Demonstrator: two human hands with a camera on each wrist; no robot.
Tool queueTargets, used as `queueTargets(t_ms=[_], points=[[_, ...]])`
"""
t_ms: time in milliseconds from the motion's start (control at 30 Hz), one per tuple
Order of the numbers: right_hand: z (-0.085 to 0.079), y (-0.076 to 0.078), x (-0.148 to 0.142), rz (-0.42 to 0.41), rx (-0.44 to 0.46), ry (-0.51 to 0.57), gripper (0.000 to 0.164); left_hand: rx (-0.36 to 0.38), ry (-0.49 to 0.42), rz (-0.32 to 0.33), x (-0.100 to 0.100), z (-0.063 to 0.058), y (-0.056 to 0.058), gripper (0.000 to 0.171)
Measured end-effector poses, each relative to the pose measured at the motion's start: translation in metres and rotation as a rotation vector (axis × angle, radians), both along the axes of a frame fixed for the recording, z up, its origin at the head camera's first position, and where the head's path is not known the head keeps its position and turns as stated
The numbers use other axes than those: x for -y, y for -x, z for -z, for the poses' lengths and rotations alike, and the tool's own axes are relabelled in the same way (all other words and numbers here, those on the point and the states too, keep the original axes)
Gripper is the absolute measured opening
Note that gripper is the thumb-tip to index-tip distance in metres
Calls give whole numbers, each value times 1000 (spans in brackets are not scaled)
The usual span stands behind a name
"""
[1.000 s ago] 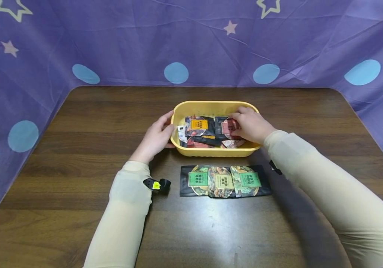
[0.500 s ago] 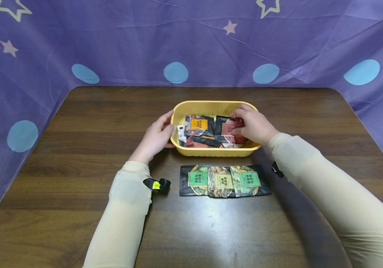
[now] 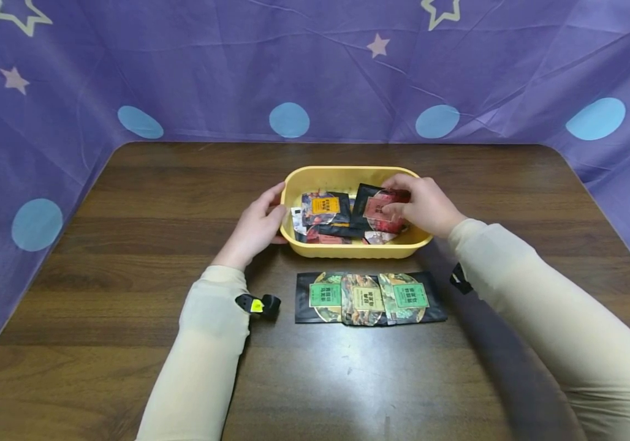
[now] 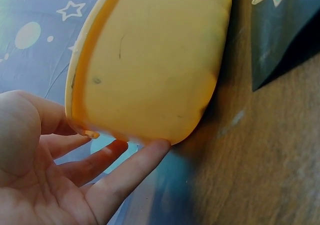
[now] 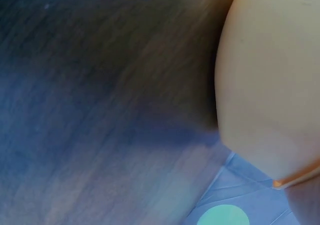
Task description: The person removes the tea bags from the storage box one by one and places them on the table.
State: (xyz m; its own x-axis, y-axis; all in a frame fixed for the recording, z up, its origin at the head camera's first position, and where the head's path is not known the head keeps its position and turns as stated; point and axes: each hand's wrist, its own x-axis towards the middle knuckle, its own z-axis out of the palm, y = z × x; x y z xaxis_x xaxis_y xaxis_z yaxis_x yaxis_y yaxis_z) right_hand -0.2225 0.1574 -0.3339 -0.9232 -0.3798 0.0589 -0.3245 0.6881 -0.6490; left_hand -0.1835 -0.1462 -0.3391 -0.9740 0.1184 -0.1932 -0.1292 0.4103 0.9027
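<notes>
A yellow plastic basin stands on the table, with several printed packets lying inside. At its left end my left hand grips the rim, the thumb over the edge and the fingers against the outer wall, as the left wrist view also shows. My right hand reaches over the basin's right end and pinches a black packet with a red label, lifted at a tilt. Left of it lies a packet with an orange label. The right wrist view shows only the basin's outer wall; the right fingers are hidden there.
In front of the basin, three overlapping packets lie in a row: a green-labelled one, a cream-labelled one and another green-labelled one. The brown wooden table is bordered by a purple curtain.
My right hand has drawn slightly rightward, and the red-labelled packet has tilted and risen with it. The orange-labelled packet has shifted a little left. The left hand has stayed put.
</notes>
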Motion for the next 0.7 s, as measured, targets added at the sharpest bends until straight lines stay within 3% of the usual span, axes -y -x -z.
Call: queueTargets(t_ms=[300, 700], points=[[-7, -4, -4, 37, 104, 197, 31, 16, 18, 4, -1, 1, 1, 55], [-26, -14, -13, 59, 28, 403, 30, 27, 21, -2, -1, 0, 1, 56]])
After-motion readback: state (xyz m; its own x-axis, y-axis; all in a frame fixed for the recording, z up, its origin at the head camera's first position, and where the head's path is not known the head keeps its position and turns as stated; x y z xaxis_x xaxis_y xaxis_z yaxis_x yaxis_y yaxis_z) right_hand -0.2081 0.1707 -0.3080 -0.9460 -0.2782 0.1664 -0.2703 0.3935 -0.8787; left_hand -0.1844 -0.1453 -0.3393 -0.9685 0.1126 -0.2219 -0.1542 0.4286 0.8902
